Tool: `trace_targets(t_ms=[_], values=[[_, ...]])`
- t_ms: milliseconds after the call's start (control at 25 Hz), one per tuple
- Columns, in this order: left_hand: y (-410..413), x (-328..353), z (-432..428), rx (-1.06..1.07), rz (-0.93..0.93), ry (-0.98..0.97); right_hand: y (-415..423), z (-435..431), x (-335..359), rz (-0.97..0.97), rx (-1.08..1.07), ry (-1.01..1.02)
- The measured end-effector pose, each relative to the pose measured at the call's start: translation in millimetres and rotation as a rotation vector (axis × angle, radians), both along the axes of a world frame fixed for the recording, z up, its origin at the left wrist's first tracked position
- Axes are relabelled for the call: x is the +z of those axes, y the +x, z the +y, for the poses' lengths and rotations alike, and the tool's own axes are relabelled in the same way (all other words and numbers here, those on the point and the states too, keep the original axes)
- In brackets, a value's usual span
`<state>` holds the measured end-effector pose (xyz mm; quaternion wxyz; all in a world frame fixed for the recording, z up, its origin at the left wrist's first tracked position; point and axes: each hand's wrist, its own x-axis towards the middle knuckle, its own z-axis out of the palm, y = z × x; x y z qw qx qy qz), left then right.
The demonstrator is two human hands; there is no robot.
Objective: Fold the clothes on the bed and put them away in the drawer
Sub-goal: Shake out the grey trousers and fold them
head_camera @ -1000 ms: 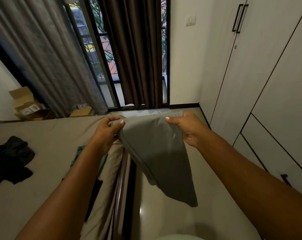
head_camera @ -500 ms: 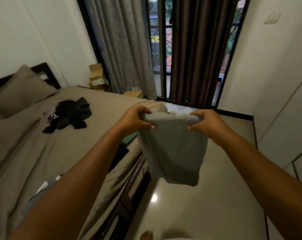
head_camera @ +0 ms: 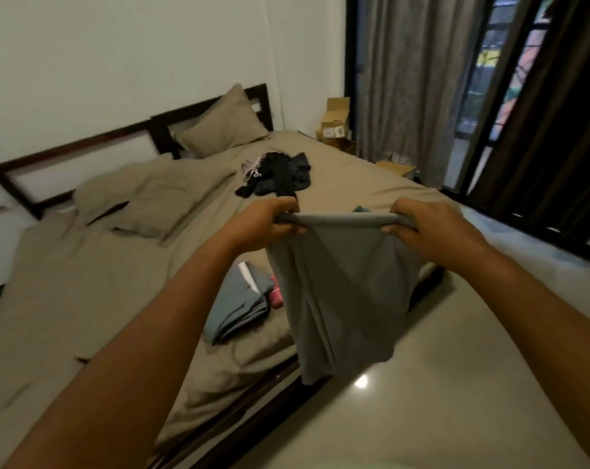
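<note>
The grey garment [head_camera: 341, 299] hung over the near edge of the bed [head_camera: 117, 265], its top hem pulled level between your hands, with your left hand [head_camera: 263, 221] and right hand [head_camera: 429, 228] each pinching a corner in curled fingers. You seemed to be midway through folding it, so the next move likely called for laying it flat on the sheet or doubling it over, beside the folded pile [head_camera: 239, 309]. A black heap [head_camera: 280, 174] lay unfolded further up the bed, and no drawer was in view.
</note>
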<state>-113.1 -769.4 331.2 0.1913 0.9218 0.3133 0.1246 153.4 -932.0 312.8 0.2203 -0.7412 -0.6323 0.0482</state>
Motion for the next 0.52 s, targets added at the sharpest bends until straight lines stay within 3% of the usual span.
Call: trace_targets(t_ms=[160, 520], values=[[-98.9, 27.7, 19.0, 0.141, 0.056, -0.031, -70.4, 60.2, 18.7, 0.062, 0.262, -0.063], [-300.2, 22.1, 101.6, 0.292, 0.036, -0.083, -248.5, 204.7, 16.0, 0.14, 0.441, -0.098]])
